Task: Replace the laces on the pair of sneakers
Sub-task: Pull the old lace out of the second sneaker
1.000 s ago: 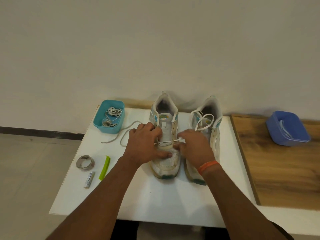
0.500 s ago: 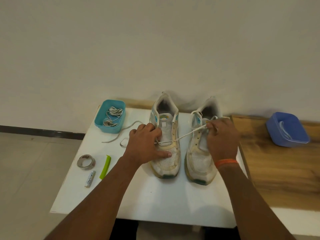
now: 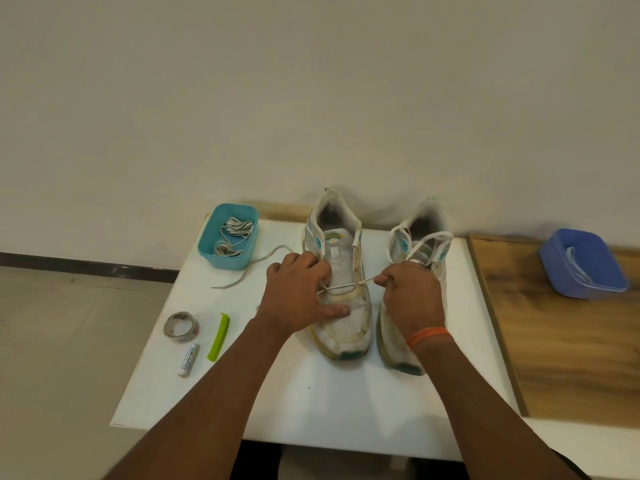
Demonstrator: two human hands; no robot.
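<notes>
From my seat I see both forearms reaching up from the bottom edge onto the white table (image 3: 311, 403). Farthest left on it lie a roll of grey tape (image 3: 180, 329), a small battery (image 3: 188, 360) and a green clip (image 3: 219, 336), and behind them a teal tub (image 3: 207, 249) with old greyish laces (image 3: 232, 233) bundled inside. A loose lace end (image 3: 250, 269) trails from near the tub toward the left hand (image 3: 300, 296). That hand lies palm-down over the left sneaker (image 3: 341, 282), fingers curled at the eyelets on its left edge and thumb stretched flat across the mesh toe; it grips the shoe's side, though I cannot tell whether a lace is caught under the fingers. The left sneaker stands upright in the middle of the table, toe toward me, worn white with teal accents, its tongue bare apart from one white lace (image 3: 341, 288) crossing the lowest eyelets. That lace runs taut to the right hand (image 3: 412, 296), which pinches its end between thumb and forefinger, the other fingers curled in, an orange band (image 3: 427, 336) on the wrist. This hand hovers over the right sneaker (image 3: 420, 237), which stands just beside the left one, toe hidden partly by the wrist, with loops of white lace lying slack over its collar. Farther right, on a wooden surface (image 3: 561, 348), sits a blue tub (image 3: 585, 268) with pale laces in it.
</notes>
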